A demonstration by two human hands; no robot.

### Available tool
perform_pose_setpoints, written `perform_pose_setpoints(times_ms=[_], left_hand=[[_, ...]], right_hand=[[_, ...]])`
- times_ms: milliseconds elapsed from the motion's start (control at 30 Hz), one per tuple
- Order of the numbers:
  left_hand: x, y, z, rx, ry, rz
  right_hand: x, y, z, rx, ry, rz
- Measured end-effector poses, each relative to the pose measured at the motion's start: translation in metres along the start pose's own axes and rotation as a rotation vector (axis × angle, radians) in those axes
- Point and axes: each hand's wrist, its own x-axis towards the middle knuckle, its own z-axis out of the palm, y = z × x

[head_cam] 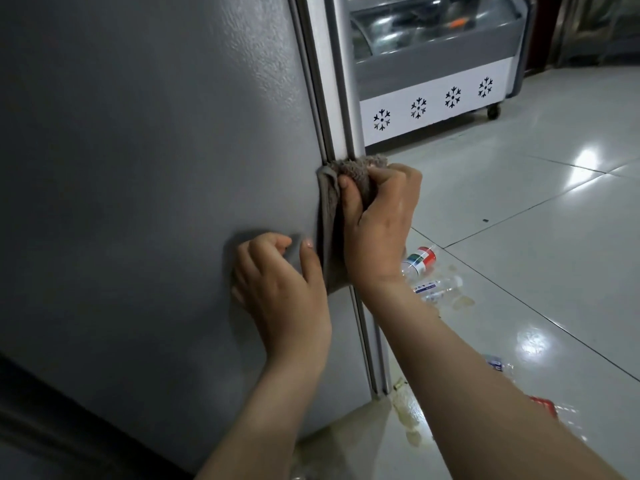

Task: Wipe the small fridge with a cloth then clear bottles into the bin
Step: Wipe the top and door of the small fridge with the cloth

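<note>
Wiping the fridge (138, 168) edge.
Left hand (280, 282), right hand (377, 223): grip clamped on cloth (328, 216); next, press down the seal (317, 98).

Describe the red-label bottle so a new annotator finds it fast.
The grey fridge fills the left; look at the floor right of it. Beside the right hand lie two bottles. The red-label bottle is the upper one, banded red, white and green; the lower bottle has blue print.

Left hand (277, 282) and right hand (377, 220) are both bare, as are both forearms (467, 393) to the frame's edge. Short plain nails (308, 242), and a wet sheen across the right knuckles.
</note>
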Motion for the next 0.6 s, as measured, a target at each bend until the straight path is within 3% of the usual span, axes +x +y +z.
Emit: perform_pose_setpoints(times_ms=[600], left_hand=[[-0.05, -0.026, 0.027, 0.031, -0.045, 0.007]], right_hand=[[-0.082, 0.053, -0.024, -0.026, -0.09, 0.155]])
